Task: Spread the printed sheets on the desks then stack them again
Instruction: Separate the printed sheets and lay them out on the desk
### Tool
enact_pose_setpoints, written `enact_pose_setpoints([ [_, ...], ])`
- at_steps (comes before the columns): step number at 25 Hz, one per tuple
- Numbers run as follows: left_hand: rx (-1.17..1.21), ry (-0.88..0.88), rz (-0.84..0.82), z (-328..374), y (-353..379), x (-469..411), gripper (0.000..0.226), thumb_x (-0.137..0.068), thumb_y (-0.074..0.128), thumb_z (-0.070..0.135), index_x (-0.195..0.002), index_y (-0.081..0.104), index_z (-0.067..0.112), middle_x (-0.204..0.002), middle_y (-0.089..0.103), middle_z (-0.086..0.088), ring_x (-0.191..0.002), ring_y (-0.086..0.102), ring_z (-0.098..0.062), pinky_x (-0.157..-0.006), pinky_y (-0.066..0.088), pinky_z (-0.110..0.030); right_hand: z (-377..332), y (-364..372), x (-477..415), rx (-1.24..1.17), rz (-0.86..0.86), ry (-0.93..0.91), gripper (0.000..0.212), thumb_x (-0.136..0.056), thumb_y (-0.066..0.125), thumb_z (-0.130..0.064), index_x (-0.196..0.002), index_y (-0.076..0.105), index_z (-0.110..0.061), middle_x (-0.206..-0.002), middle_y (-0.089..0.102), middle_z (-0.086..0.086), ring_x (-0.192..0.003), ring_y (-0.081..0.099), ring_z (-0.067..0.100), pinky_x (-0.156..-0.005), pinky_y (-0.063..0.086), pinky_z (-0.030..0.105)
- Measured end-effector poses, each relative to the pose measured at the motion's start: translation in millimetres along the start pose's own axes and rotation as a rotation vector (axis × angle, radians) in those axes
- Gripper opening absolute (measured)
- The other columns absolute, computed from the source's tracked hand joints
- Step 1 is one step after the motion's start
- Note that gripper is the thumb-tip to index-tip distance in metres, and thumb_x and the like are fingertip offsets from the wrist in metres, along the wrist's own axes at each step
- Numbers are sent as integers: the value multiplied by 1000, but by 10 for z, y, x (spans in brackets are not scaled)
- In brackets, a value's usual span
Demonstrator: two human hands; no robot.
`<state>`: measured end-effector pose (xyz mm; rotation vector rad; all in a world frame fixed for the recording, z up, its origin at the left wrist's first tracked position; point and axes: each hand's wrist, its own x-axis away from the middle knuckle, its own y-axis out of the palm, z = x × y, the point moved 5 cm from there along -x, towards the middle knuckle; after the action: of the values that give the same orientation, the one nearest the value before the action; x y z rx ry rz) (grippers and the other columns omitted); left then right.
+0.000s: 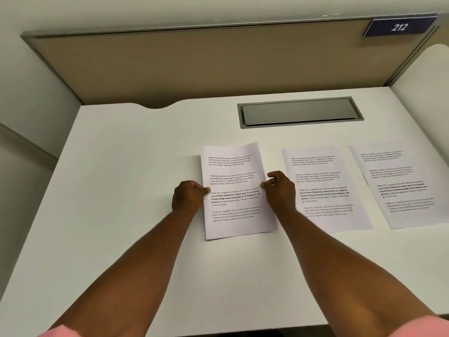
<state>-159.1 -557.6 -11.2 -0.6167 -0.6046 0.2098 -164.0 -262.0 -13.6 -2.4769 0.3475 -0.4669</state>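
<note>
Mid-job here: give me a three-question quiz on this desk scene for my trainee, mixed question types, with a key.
1. True or false: both the left hand and the right hand grip the held sheet by its side edges.
2. How many printed sheets show on the desk? A) two B) three C) five
3. Fill in: the sign on the partition reads ___.

Key: 1 true; 2 B, counting the middle sheet and the right sheet; 3 212.
</note>
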Motion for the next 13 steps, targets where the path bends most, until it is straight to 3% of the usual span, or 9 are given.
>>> enact_pose_setpoints([
  [4, -153, 19, 52, 14, 43, 1, 27, -79, 81, 42, -70, 64, 22, -89, 76, -3, -85, 69, -29, -76, 53, -32, 85, 91, -17, 24, -16, 40, 28, -88, 69, -15, -115, 64, -20, -82, 68, -12, -82, 65, 15, -75, 46, 29],
  [9, -213, 12, 85, -40, 51, -56, 25, -80, 81, 40, -72, 64, 23, -94, 76, -6, -88, 68, -31, -77, 52, -32, 148, 179, -39, 62, -44, 23, 31, -85, 73, -19, -115, 65, -20, -90, 70, -4, -87, 67, 21, -82, 52, 34],
  [13, -261, 37, 104, -68, 44, -52, 25, -79, 81, 39, -82, 64, 21, -99, 73, -5, -91, 66, -29, -79, 52, -34, 127, 176, -48, 131, -12, -57, 36, -86, 73, -22, -120, 64, -17, -110, 66, 2, -105, 63, 25, -89, 49, 35],
])
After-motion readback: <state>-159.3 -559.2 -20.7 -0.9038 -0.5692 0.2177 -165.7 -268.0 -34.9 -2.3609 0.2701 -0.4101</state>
